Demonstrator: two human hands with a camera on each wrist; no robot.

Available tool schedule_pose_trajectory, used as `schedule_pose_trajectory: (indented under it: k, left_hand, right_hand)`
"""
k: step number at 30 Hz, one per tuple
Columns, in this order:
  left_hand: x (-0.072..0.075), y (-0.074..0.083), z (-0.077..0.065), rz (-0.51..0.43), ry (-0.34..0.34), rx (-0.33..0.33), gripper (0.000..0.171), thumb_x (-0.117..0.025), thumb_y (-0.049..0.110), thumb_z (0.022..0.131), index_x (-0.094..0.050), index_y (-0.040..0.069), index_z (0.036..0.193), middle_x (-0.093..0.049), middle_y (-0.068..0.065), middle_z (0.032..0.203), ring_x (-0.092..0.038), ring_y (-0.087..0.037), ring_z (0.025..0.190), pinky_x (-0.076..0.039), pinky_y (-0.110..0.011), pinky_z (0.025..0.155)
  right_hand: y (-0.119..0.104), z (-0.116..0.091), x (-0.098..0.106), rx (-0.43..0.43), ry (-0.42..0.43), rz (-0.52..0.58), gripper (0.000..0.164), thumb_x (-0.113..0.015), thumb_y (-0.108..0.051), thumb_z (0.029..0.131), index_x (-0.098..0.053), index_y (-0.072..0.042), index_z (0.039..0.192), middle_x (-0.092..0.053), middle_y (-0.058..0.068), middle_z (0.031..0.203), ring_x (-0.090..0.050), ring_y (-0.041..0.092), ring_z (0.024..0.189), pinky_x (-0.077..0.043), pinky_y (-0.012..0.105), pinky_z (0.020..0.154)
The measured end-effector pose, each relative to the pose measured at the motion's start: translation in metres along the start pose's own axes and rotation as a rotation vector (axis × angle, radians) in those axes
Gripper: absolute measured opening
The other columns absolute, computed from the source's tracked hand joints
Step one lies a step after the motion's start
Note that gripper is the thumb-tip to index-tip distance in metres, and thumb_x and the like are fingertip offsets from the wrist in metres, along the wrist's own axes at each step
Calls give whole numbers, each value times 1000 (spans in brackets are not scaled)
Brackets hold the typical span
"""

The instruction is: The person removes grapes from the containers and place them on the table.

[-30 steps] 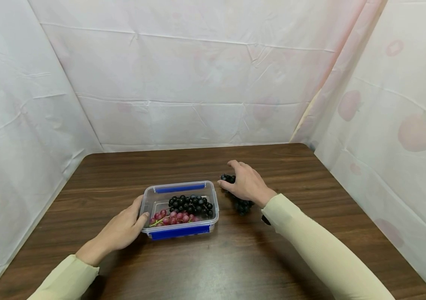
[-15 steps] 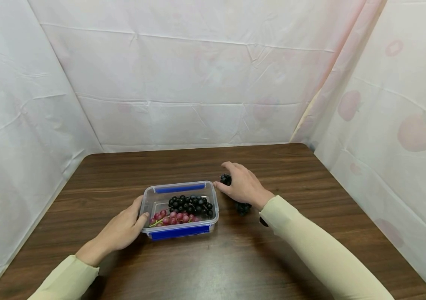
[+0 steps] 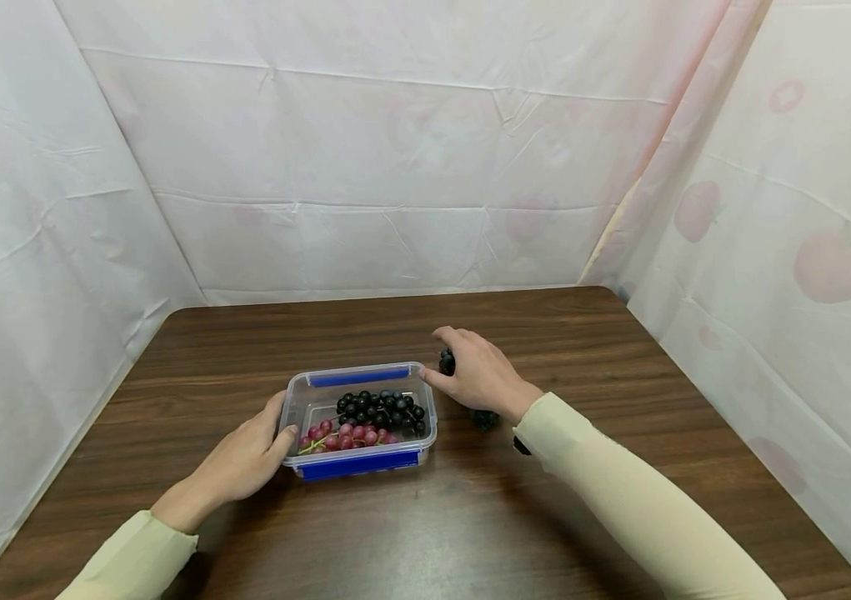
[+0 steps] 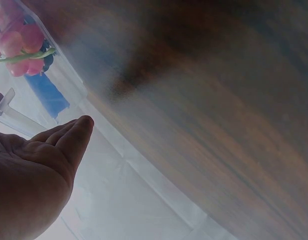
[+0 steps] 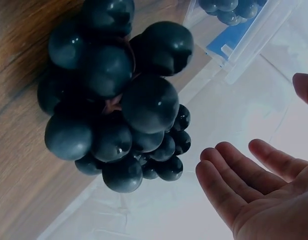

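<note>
A clear plastic food container [image 3: 320, 458] with blue side clips sits on the table. My left hand [image 3: 245, 454] holds its left end, thumb over the rim and fingers along the outer wall. Inside lie red grapes [image 3: 350, 436] on a green stem at the front and black grapes [image 3: 372, 406] behind them. My right hand [image 3: 481, 369] hovers over another bunch of black grapes [image 3: 483, 419] beside the container, covering its middle. Its fingers [image 5: 233, 170] are extended and apart from this bunch in the right wrist view. Its thumb overlaps the container's back right corner; contact is unclear.
The brown wood-grain table [image 3: 410, 533] has rounded back corners. A pale curtain [image 3: 395, 167] hangs behind it and down both sides, with faint fruit prints on the right.
My right hand has shifted left in small steps toward the container's back right corner, across the loose black grapes. The left hand and the container have stayed put.
</note>
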State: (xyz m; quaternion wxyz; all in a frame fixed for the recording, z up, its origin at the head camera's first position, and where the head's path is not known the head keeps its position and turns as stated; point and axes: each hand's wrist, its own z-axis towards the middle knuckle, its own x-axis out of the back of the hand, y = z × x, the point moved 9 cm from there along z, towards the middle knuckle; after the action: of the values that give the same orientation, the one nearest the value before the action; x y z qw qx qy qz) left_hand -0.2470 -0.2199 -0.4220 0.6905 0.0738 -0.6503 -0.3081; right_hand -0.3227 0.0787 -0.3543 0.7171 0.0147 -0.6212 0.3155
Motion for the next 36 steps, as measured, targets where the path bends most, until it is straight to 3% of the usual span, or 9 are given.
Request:
schedule_pose_trajectory:
  k: [36]
  left_hand:
    - [1, -1, 1, 10, 2, 2, 59, -50, 25, 108, -27, 5, 159, -67, -12, 122, -66, -23, 103, -52, -54, 87]
  right_hand:
    - [-36, -1, -11, 141, -90, -15, 68, -70, -51, 95, -51, -16, 150, -55, 8, 146, -54, 25, 132, -47, 47, 105]
